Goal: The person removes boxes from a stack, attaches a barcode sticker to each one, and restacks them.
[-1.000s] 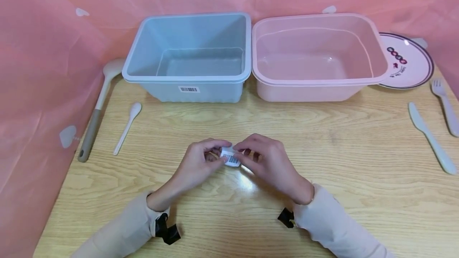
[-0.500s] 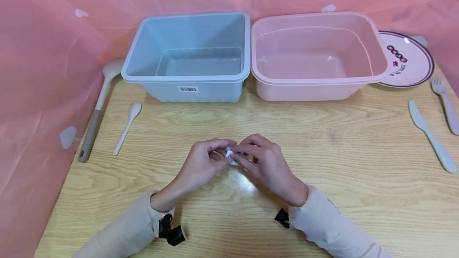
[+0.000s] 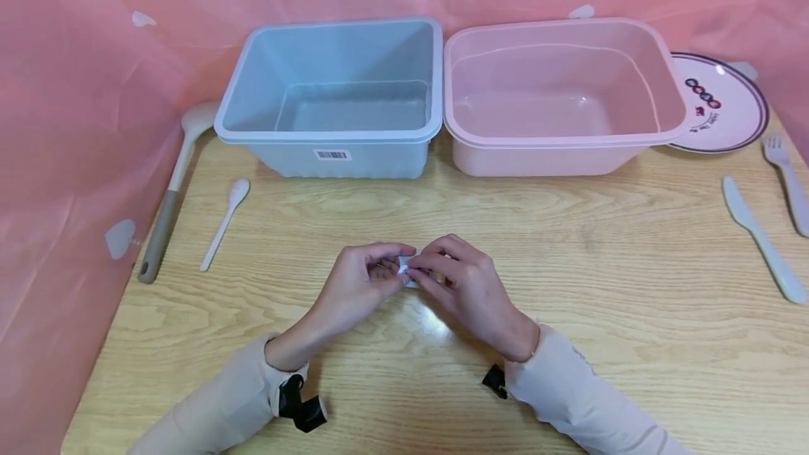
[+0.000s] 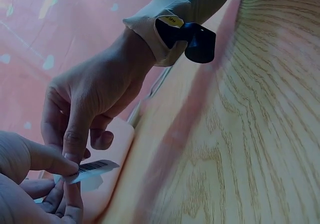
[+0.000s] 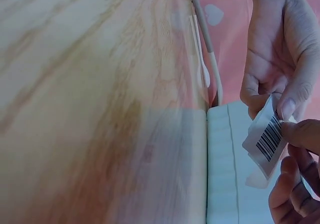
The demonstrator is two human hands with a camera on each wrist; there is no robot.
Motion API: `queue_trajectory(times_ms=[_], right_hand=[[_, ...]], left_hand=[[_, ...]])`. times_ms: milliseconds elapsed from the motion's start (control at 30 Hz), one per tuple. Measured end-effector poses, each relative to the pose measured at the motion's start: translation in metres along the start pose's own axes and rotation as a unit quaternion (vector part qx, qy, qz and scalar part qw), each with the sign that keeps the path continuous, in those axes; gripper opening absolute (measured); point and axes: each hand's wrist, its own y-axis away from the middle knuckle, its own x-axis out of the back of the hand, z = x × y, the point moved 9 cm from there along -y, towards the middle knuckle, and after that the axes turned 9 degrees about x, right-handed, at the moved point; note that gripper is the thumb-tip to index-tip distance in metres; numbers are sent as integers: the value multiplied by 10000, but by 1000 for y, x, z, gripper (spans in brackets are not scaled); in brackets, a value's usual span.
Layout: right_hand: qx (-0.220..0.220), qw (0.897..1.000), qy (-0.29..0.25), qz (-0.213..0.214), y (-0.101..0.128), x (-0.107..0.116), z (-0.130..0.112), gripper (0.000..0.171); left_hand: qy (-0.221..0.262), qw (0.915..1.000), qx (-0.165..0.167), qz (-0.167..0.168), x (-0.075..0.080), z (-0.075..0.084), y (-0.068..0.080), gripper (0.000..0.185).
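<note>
A small white barcode label (image 5: pixel 269 140) is between my two hands above the middle of the table. My left hand (image 3: pixel 350 283) pinches it from the left, its thumb over the label's face. From the other side my right hand (image 3: pixel 470 283) pinches its edge with thumb and fingertips. In the right wrist view the label is bent, and a loose white flap (image 5: pixel 256 178) shows below it. In the left wrist view the label (image 4: pixel 97 170) sticks out sideways past the thumb. In the head view the fingers hide most of it.
A blue bin (image 3: pixel 341 137) and a pink bin (image 3: pixel 550 160) stand side by side at the back. A plate (image 3: pixel 733 107), a fork (image 3: pixel 786 181) and a knife (image 3: pixel 761 237) lie on the right. A ladle (image 3: pixel 167 213) and a small spoon (image 3: pixel 224 223) lie on the left.
Both hands have drawn closer together, and the right fingers have moved over the label. Its barcode, visible a second ago in the head view, is now mostly covered.
</note>
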Motion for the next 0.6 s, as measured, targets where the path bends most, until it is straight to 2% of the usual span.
queue_trajectory(times_ms=[233, 433, 600], right_hand=[[-56, 9989, -457, -95, 3, -1, 2, 16], [-64, 9978, -623, -237, 5, -2, 2, 17], [103, 9972, -675, -291, 6, -1, -2, 21]], left_hand=[[518, 9979, 240, -315, -1, -12, 3, 27], [666, 9967, 307, -348, 0, -17, 2, 22], [643, 9974, 264, -212, 3, -19, 0, 21]])
